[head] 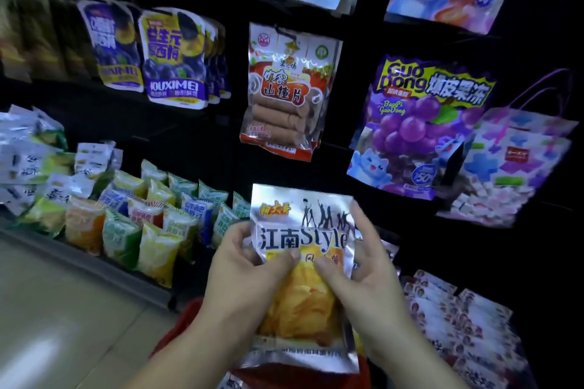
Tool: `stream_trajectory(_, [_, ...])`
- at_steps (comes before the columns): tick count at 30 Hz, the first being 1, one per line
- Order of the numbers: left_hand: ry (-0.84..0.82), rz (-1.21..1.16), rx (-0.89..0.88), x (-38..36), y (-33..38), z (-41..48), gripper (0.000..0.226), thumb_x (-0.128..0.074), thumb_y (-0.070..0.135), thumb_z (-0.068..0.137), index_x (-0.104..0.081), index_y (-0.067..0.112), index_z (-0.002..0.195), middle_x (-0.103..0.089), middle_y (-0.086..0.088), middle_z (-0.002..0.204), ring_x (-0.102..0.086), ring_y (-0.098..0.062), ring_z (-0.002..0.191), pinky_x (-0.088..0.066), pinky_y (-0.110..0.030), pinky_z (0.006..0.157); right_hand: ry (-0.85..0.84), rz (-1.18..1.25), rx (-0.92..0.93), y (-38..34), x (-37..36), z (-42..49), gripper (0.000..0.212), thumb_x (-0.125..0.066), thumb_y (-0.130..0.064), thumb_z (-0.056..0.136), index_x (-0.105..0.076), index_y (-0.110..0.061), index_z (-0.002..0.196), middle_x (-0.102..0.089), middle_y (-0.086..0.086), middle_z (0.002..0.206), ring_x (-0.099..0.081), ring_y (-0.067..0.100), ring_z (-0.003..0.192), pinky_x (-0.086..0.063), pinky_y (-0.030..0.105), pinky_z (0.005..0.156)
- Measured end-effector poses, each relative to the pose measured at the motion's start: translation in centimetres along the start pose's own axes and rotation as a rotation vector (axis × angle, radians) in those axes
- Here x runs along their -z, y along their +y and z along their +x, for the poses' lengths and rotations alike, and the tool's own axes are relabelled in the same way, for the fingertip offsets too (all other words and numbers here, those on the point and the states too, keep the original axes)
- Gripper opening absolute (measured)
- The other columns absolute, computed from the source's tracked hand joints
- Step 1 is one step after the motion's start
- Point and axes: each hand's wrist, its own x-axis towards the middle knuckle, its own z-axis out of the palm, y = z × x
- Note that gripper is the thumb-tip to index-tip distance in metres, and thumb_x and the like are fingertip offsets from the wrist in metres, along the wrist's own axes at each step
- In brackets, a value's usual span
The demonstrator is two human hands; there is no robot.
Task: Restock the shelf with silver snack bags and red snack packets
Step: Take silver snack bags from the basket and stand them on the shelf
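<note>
Foil glints on the silver snack bag [303, 230], which is held upright and slightly tilted in front of the dark shelving [357, 167], at the centre of the view and not on any tier. The left hand [249, 271] grips its left edge with the thumb curled over the front. The right hand [366, 271] clasps the right edge, thumb on the front and fingers wrapped behind. The two thumbs nearly meet on the printed face. Above the bag's crimped top edge there is a dark open gap before the hanging hawthorn-slice pack [284, 95]. To the right, the purple grape jelly bag [420, 126] hangs well apart from the hands, with a patterned gift bag [512, 164] beside it. On the left, a low tier edge [104, 262] runs diagonally, and pale bare floor [63, 309] lies open beyond it. On that tier stands a row of small pillow packets [142, 224], puffy and glossy, in green, yellow, orange and blue. Flat pale packets [458, 325] lie overlapping at lower right, near the right wrist. The held bag is a smooth, creased rectangle of metallic film with a yellow picture in its lower half. Something red [186, 319] shows beneath the forearms, and its shape cannot be told.
</note>
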Motion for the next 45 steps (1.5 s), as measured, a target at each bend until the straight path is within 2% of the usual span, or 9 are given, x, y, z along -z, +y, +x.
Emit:
stream_trajectory(6, [-0.062,0.118,-0.117,0.4,-0.5,1.1,0.037,-0.081,0.016,0.085,-0.060,0.037,0.107,-0.071,0.002,0.096,-0.070,-0.026,0.082,-0.063,-0.045,0.072,0.060,0.004,-0.031,2.1,-0.1,2.0,0.040,-0.074,-0.013,0.093,-0.070,-0.045,0.115,-0.062,-0.032,0.127,-0.053,0.008,0.134,-0.053,0.048,0.103])
stream_trajectory(10, [-0.152,0.193,-0.071,1.1,-0.5,1.8,0.049,-0.077,0.016,0.090,-0.067,0.053,0.120,-0.071,-0.001,0.113,-0.063,-0.045,0.106,-0.059,-0.061,0.081,0.028,-0.079,0.052,1.6,-0.1,2.0,0.040,-0.073,-0.015,0.093,-0.069,-0.050,0.113,-0.061,-0.034,0.128,-0.048,-0.015,0.128,-0.045,0.028,0.107])
stream_trajectory(18, [-0.078,0.023,-0.001,2.1,-0.7,2.5,0.046,-0.075,0.007,0.089,-0.074,0.044,0.116,-0.071,-0.005,0.122,-0.067,-0.047,0.100,-0.063,-0.054,0.079,-0.200,0.015,0.056,1.4,-0.4,0.8,0.064,-0.075,-0.006,0.090,-0.063,-0.055,0.129,-0.057,-0.025,0.140,-0.061,0.006,0.125,-0.060,0.033,0.091])
stream_trajectory(25, [-0.075,0.152,-0.029,1.8,-1.2,1.9,0.050,-0.072,0.015,0.093,-0.067,0.060,0.116,-0.070,0.022,0.094,-0.069,-0.010,0.090,-0.060,-0.023,0.081,-0.005,-0.257,0.151,1.9,-0.4,0.7,0.040,-0.077,-0.013,0.090,-0.076,-0.050,0.104,-0.061,-0.020,0.100,-0.065,0.002,0.088,-0.049,0.018,0.079])
stream_trajectory(28, [-0.161,0.142,0.030,1.6,-0.9,1.7,0.053,-0.065,0.013,0.099,-0.062,0.058,0.126,-0.071,0.007,0.098,-0.069,-0.009,0.095,-0.060,-0.043,0.092,0.044,-0.256,0.142,1.9,-0.1,0.9,0.041,-0.074,-0.015,0.093,-0.071,-0.052,0.112,-0.060,-0.024,0.114,-0.063,0.000,0.098,-0.054,0.030,0.088])
stream_trajectory(31, [-0.152,0.134,-0.016,1.7,-0.1,1.7,0.049,-0.062,0.009,0.100,-0.065,0.050,0.126,-0.073,0.001,0.088,-0.073,-0.014,0.080,-0.064,-0.039,0.073,-0.028,-0.041,0.012,1.5,0.7,1.2,0.044,-0.077,-0.019,0.090,-0.069,-0.048,0.121,-0.066,-0.024,0.126,-0.070,0.010,0.109,-0.061,0.045,0.090])
stream_trajectory(35, [-0.083,0.107,-0.040,2.6,0.0,2.0,0.046,-0.064,0.014,0.100,-0.064,0.050,0.127,-0.069,-0.013,0.096,-0.072,-0.028,0.083,-0.063,-0.048,0.071,-0.263,-0.105,-0.001,1.2,1.2,0.9,0.073,-0.082,-0.028,0.085,-0.046,-0.066,0.136,-0.035,-0.050,0.144,-0.029,-0.027,0.133,-0.038,0.024,0.112])
stream_trajectory(40, [-0.383,0.203,0.059,3.6,-0.1,1.6,0.067,-0.074,0.013,0.093,-0.051,0.055,0.139,-0.062,0.008,0.138,-0.073,-0.014,0.104,-0.061,-0.033,0.083,-0.044,-0.049,-0.031,1.4,1.0,1.4,0.070,-0.083,-0.035,0.078,-0.051,-0.063,0.135,-0.043,-0.031,0.150,-0.042,0.006,0.144,-0.051,0.050,0.106])
stream_trajectory(45, [-0.269,0.302,0.015,4.0,0.2,1.7,0.072,-0.078,0.009,0.089,-0.053,0.060,0.134,-0.055,0.007,0.136,-0.073,-0.011,0.097,-0.061,-0.031,0.085,-0.242,-0.083,0.020,1.1,2.1,1.1,0.084,-0.079,-0.013,0.089,-0.039,-0.062,0.145,-0.029,-0.042,0.154,-0.021,-0.019,0.144,-0.037,0.025,0.109])
